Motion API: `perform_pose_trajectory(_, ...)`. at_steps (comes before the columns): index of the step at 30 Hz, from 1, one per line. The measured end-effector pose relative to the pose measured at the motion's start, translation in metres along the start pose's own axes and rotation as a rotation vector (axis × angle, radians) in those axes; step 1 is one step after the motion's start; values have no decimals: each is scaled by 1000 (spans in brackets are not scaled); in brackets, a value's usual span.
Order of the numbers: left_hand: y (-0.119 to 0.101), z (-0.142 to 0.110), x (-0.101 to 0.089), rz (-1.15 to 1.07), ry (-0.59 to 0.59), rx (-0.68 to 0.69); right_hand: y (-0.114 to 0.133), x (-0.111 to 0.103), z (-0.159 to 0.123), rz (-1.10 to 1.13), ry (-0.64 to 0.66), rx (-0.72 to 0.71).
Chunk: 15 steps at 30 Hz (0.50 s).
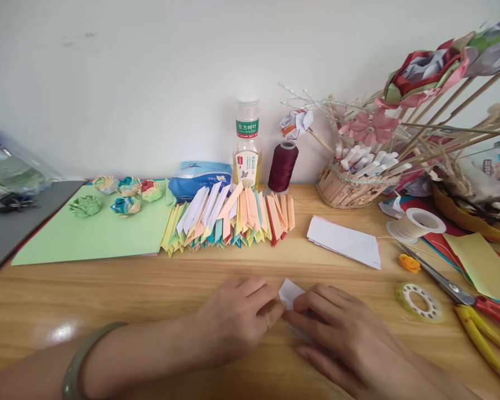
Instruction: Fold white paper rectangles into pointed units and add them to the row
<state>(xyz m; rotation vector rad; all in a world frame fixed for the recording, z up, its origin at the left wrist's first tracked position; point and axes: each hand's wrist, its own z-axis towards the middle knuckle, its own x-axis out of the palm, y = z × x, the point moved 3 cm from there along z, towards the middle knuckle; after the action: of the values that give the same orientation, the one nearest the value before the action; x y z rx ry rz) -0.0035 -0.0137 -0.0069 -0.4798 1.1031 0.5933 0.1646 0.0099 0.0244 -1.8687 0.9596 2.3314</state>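
Observation:
A small piece of white paper (290, 293) lies low over the wooden table, its upper corner showing between my hands. My left hand (244, 314) has curled fingers closed at the paper's left edge; its fingertips are partly hidden. From the other side my right hand (337, 330) pinches the paper, thumb and fingers covering most of it. Just beyond my hands is a pile of folded coloured paper strips (233, 216). A stack of white paper slips (344, 241) lies to the right, past my right hand.
Folded paper flowers (125, 205) sit on a green sheet (95, 239) at left. A bottle (247, 147) and maroon thread spool (283, 166) stand by the wall. Right are a pen basket (350, 186), white spool (416, 225), tape roll (437, 305), scissors (460, 291) and yellow-handled pliers (485, 339).

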Motion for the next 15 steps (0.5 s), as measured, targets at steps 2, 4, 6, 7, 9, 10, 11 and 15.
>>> perform_pose_trajectory(2,-3,0,-1,-31,21,23,-4,-1,-1,41,-59,42)
perform_pose_trajectory(4,-4,2,-4,-31,2,56,-13,-3,-3,75,-179,156)
perform_pose_trajectory(6,-3,5,-7,-31,-31,107,-24,-4,-5,84,-277,324)
perform_pose_trajectory(7,-2,6,-9,-34,-51,136,-28,-3,-5,88,-289,397)
perform_pose_trajectory(9,2,8,-12,-42,-66,175,-33,0,-3,109,-253,480)
perform_pose_trajectory(10,4,8,-13,-47,-63,189,-34,1,-2,124,-227,501)
perform_pose_trajectory(11,6,8,-13,-52,-59,198,-34,2,0,137,-207,518)
perform_pose_trajectory(15,16,9,-11,-24,-45,231,-31,3,3,118,-154,631)
